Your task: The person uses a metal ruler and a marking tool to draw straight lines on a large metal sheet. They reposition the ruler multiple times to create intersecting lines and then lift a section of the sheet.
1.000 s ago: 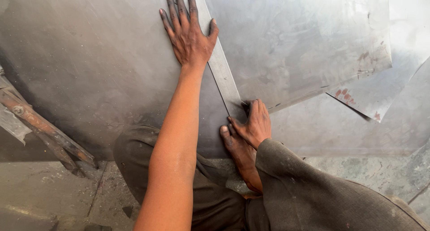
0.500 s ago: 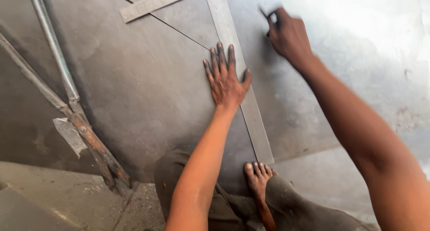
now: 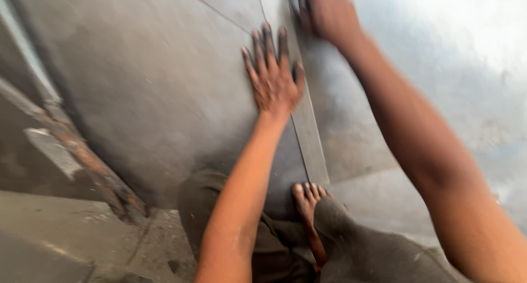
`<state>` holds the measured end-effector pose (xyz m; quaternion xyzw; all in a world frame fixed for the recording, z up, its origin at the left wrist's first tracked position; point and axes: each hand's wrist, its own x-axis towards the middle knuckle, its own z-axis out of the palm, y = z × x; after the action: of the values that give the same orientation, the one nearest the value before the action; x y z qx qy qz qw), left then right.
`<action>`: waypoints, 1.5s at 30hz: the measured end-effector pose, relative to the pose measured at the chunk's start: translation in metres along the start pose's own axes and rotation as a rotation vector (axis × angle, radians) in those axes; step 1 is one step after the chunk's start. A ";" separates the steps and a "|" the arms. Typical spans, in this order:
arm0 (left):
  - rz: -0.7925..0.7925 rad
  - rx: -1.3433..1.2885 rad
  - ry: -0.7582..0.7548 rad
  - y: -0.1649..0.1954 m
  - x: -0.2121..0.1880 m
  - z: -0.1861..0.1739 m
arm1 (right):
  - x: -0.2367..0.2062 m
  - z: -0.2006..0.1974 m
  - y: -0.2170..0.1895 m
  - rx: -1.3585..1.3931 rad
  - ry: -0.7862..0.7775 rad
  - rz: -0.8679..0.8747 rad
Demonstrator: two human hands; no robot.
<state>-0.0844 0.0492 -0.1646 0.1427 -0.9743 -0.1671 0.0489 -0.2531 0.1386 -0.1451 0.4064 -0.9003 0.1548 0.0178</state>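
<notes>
A rough grey concrete floor (image 3: pixel 60 228) fills the lower left, well away from the fingers, dusty and cracked along one seam. A rusty brown metal bar (image 3: pixel 93 170) lies slanted across it, left of and below the fingers, with a pale grey pipe (image 3: pixel 27 63) running parallel above it. To the upper right, beyond the fingers, strong daylight washes a bright white glare (image 3: pixel 472 25) over the surface. Motion blur softens every edge.

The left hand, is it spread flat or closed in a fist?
Spread flat: the left hand lies palm down with fingers splayed, partly on the metal sheet, partly on the straight strip.
</notes>
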 end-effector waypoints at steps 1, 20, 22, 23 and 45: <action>-0.012 0.008 -0.029 -0.001 -0.001 0.002 | -0.054 -0.014 -0.020 0.084 -0.117 0.072; -0.023 0.022 -0.066 -0.008 -0.016 0.001 | -0.334 -0.052 -0.165 0.464 -0.197 0.778; -0.008 0.012 -0.043 -0.010 -0.015 0.001 | -0.330 -0.046 -0.175 0.393 -0.175 0.668; -0.003 -0.002 -0.018 -0.011 -0.015 0.002 | -0.329 -0.045 -0.178 0.358 -0.165 0.612; -0.029 0.003 0.042 -0.014 -0.008 0.001 | -0.315 -0.052 -0.181 0.344 -0.149 0.613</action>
<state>-0.0730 0.0395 -0.1711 0.1602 -0.9712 -0.1634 0.0668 0.0867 0.2700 -0.0979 0.1247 -0.9400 0.2719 -0.1639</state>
